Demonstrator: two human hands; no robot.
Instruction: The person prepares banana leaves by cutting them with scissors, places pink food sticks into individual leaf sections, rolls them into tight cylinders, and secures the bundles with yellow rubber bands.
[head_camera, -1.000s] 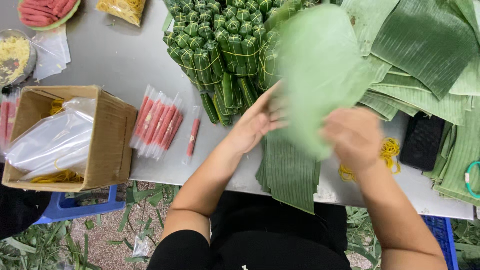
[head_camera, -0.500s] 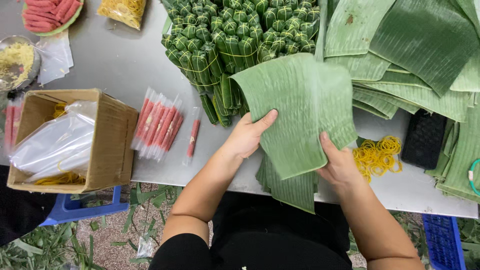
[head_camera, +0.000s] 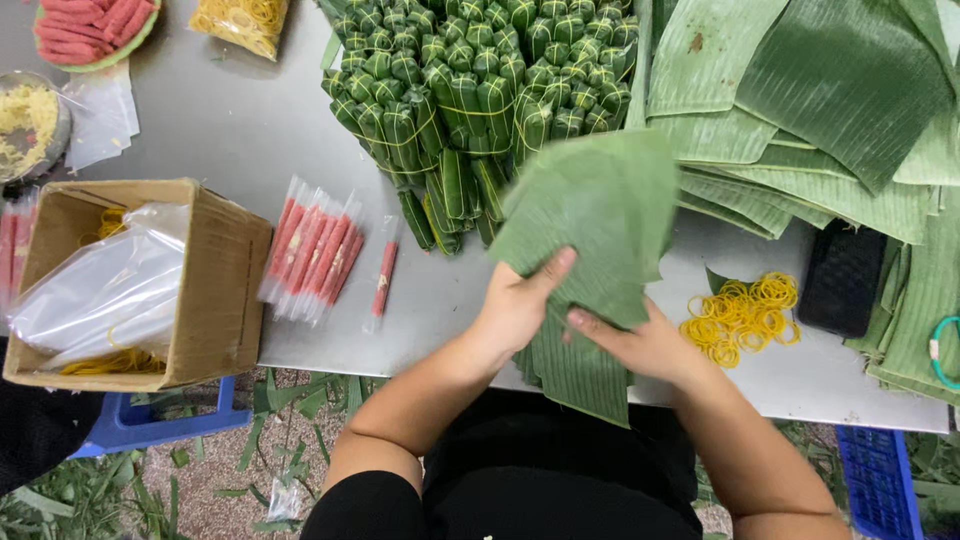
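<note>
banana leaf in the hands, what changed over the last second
A second ago the banana leaf was a raised blur; half a second ago it lay flat under both palms. Now the left hand and right hand have closed in and fold it to a narrower, angled shape. The wrapped bundles, leaf stacks, yellow rubber bands and cardboard box stayed put.

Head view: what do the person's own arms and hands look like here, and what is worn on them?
Both forearms are bare from elbow to wrist, with no sleeves reaching them. The left hand and right hand wear no gloves, and no rings, watch or bracelets show. The fingernails look short and unpainted. Dark, black clothing covers the torso below the arms.
</note>
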